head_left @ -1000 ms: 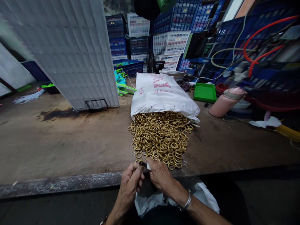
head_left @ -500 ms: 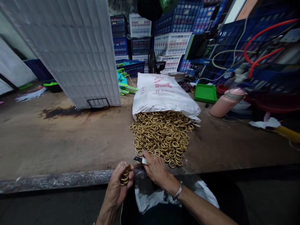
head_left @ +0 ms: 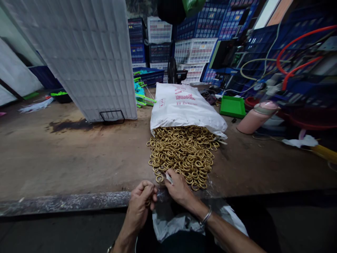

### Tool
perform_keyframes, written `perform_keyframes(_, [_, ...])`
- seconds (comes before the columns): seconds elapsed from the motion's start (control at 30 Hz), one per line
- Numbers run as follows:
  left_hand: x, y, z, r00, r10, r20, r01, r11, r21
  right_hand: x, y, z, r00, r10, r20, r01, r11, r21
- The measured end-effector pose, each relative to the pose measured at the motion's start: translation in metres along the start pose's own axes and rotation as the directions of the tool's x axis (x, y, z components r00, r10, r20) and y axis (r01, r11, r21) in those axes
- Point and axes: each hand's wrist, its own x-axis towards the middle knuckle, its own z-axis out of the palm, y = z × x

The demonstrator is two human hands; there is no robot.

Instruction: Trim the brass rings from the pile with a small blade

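Observation:
A heap of brass rings [head_left: 183, 153] spills from the mouth of a white sack [head_left: 184, 105] lying on the brown worktable [head_left: 65, 158]. My left hand [head_left: 140, 205] is closed at the table's near edge, fingers curled round a small bunch of rings. My right hand [head_left: 177, 188] rests at the near end of the heap, pinching a small dark tool with a white end, its tip among the rings. A metal bangle sits on my right wrist. A crumpled plastic bag [head_left: 173, 221] lies below both hands.
A tall white ribbed panel [head_left: 86, 59] stands at the back left. Stacked blue and white crates [head_left: 189, 45] fill the back. A green tray [head_left: 233, 106], a pink flask [head_left: 255, 117], red hoses [head_left: 295, 52] and a white rag [head_left: 300, 141] crowd the right side.
My left hand opened away with a stack of rings showing, then closed back toward the right hand. My right hand stayed at the heap's near end with the tool.

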Motion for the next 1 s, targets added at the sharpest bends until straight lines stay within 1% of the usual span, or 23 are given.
perform_keyframes(0.07, [0.002, -0.004, 0.004, 0.995, 0.093, -0.030, -0.085, 0.976, 0.201, 0.002, 0.000, -0.002, 0.997, 0.075, 0.022, -0.078, 0.976, 0.201])
perform_keyframes(0.1, [0.003, -0.005, 0.006, 0.987, 0.159, -0.029, -0.143, 0.944, 0.298, 0.001, 0.000, -0.003, 0.994, 0.105, 0.043, -0.113, 0.945, 0.306])
perform_keyframes(0.13, [0.003, -0.007, 0.007, 0.972, 0.235, -0.008, -0.214, 0.899, 0.382, 0.001, 0.000, -0.003, 0.988, 0.132, 0.073, -0.151, 0.902, 0.404])
perform_keyframes(0.2, [0.004, -0.008, 0.010, 0.927, 0.364, 0.090, -0.359, 0.794, 0.491, -0.001, 0.001, -0.003, 0.970, 0.181, 0.161, -0.241, 0.786, 0.569])
perform_keyframes(0.27, [0.004, -0.008, 0.011, 0.890, 0.413, 0.191, -0.447, 0.716, 0.535, -0.004, 0.000, -0.003, 0.939, 0.204, 0.279, -0.342, 0.659, 0.670])
perform_keyframes(0.33, [0.005, -0.007, 0.013, 0.885, 0.402, 0.237, -0.462, 0.690, 0.557, -0.007, -0.002, -0.004, 0.906, 0.190, 0.378, -0.416, 0.564, 0.713])
perform_keyframes(0.37, [0.005, -0.006, 0.014, 0.890, 0.389, 0.239, -0.453, 0.690, 0.565, -0.007, -0.003, -0.005, 0.898, 0.181, 0.402, -0.432, 0.546, 0.718])
perform_keyframes(0.4, [0.005, -0.006, 0.015, 0.898, 0.374, 0.233, -0.438, 0.696, 0.569, -0.008, -0.004, -0.006, 0.899, 0.175, 0.401, -0.427, 0.555, 0.714])
perform_keyframes(0.43, [0.005, -0.005, 0.016, 0.906, 0.357, 0.225, -0.420, 0.706, 0.571, -0.008, -0.004, -0.007, 0.912, 0.166, 0.376, -0.397, 0.589, 0.704])
perform_keyframes(0.5, [0.006, -0.005, 0.018, 0.921, 0.328, 0.208, -0.387, 0.727, 0.567, -0.009, -0.004, -0.007, 0.957, 0.125, 0.262, -0.271, 0.710, 0.650])
perform_keyframes(0.57, [0.006, -0.005, 0.020, 0.933, 0.308, 0.185, -0.359, 0.755, 0.549, -0.008, -0.002, -0.005, 0.991, 0.065, 0.116, -0.118, 0.829, 0.546])
perform_keyframes(0.6, [0.006, -0.005, 0.021, 0.940, 0.294, 0.172, -0.340, 0.773, 0.536, -0.008, -0.001, -0.004, 0.997, 0.041, 0.063, -0.067, 0.870, 0.489])
perform_keyframes(0.67, [0.006, -0.006, 0.022, 0.960, 0.242, 0.144, -0.281, 0.815, 0.507, -0.008, 0.000, -0.003, 0.999, 0.029, 0.014, -0.032, 0.915, 0.402])
perform_keyframes(0.77, [0.005, -0.004, 0.025, 0.989, 0.100, 0.111, -0.141, 0.870, 0.472, -0.008, 0.001, -0.004, 0.999, 0.048, 0.020, -0.052, 0.925, 0.375])
perform_keyframes(0.87, [0.004, -0.003, 0.026, 0.992, -0.025, 0.123, -0.024, 0.924, 0.382, -0.008, 0.000, -0.007, 0.997, 0.054, 0.058, -0.074, 0.898, 0.433])
perform_keyframes(0.93, [0.005, -0.004, 0.026, 0.988, -0.057, 0.144, 0.011, 0.952, 0.305, -0.008, 0.000, -0.009, 0.994, 0.034, 0.108, -0.083, 0.867, 0.491])
perform_keyframes(1.0, [0.005, -0.005, 0.025, 0.987, -0.067, 0.146, 0.027, 0.965, 0.261, -0.007, 0.002, -0.010, 0.991, 0.043, 0.123, -0.100, 0.857, 0.505])
